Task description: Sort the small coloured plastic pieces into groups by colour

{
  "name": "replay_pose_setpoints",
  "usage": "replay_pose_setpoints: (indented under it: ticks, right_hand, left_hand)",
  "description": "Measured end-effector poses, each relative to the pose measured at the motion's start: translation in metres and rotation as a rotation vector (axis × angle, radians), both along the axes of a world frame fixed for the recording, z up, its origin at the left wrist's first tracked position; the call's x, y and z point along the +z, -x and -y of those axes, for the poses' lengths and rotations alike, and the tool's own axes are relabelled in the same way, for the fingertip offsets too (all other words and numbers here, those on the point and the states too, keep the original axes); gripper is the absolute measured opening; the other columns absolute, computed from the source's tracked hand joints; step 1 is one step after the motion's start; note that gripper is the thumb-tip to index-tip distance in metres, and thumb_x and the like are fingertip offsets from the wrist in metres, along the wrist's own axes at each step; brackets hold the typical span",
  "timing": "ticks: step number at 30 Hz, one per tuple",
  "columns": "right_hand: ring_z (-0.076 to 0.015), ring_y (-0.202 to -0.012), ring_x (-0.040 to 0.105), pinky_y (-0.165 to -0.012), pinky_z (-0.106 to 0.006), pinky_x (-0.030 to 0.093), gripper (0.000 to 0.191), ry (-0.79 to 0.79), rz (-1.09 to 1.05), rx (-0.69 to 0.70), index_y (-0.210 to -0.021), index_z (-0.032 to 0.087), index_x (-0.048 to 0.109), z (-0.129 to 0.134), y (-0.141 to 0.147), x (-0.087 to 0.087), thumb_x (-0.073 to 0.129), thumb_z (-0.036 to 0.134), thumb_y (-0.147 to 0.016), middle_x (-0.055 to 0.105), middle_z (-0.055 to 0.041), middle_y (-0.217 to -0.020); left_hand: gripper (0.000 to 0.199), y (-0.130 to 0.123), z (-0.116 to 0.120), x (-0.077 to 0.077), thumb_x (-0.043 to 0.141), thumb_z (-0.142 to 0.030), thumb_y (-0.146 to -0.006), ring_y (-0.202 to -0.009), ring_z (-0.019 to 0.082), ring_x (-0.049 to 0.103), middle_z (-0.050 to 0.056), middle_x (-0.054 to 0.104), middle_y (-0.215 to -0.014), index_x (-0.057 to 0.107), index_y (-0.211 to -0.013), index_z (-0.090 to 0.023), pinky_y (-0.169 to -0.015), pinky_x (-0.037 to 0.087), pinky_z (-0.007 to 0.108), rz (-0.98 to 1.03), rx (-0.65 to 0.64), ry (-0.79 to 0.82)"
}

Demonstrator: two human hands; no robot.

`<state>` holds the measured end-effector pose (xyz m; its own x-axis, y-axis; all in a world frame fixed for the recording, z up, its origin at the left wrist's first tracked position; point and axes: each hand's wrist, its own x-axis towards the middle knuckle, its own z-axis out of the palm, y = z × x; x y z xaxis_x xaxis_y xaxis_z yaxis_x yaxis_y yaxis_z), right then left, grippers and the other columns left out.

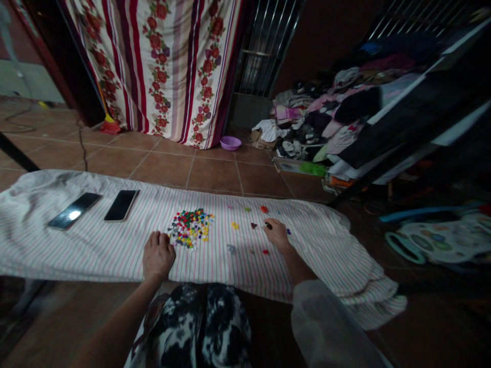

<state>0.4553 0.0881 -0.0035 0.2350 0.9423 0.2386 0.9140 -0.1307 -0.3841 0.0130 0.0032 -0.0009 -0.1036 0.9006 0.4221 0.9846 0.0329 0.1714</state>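
My left hand lies on the striped cloth, palm down with loosely bent fingers, touching the near-left edge of a heap of small multicoloured pieces. My right hand is over the small sorted clusters, thumb and fingers pinched together. Something small and dark shows at its fingertips, too small to name. Beside them lies a dark brown cluster. Around it are yellow pieces, grey pieces, red pieces, orange pieces, green pieces and purple pieces.
Two phones, one glossy and one dark, lie left on the striped cloth. Beyond are a floral curtain, a purple basin, a broom and heaped clothes.
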Motion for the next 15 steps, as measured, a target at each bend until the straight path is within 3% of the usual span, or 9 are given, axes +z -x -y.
replay_pose_setpoints:
  ticks: [7,15]
  right_hand:
    - [-0.0227,-0.097,0.067,-0.095,-0.036,0.047,0.02,0.006,0.02,-0.004,-0.083,0.02,0.073,0.001,0.001,0.005,0.057,0.018,-0.072,0.074,-0.0088,-0.095]
    - [-0.0236,-0.098,0.067,-0.096,-0.035,0.048,0.021,-0.017,-0.046,0.007,-0.084,0.02,0.074,-0.001,-0.003,0.011,0.056,0.026,-0.074,0.074,-0.0107,-0.099]
  left_hand:
    - [0.025,0.0,0.0,0.001,0.045,-0.02,-0.087,-0.122,0.032,0.053,0.019,0.06,-0.122,0.061,-0.105,-0.012,-0.101,0.046,0.045,0.005,-0.001,0.018]
    - [0.026,-0.001,0.001,0.003,0.047,-0.02,-0.086,-0.125,0.032,0.051,0.019,0.059,-0.125,0.061,-0.106,-0.012,-0.104,0.044,0.045,0.044,0.014,0.048]
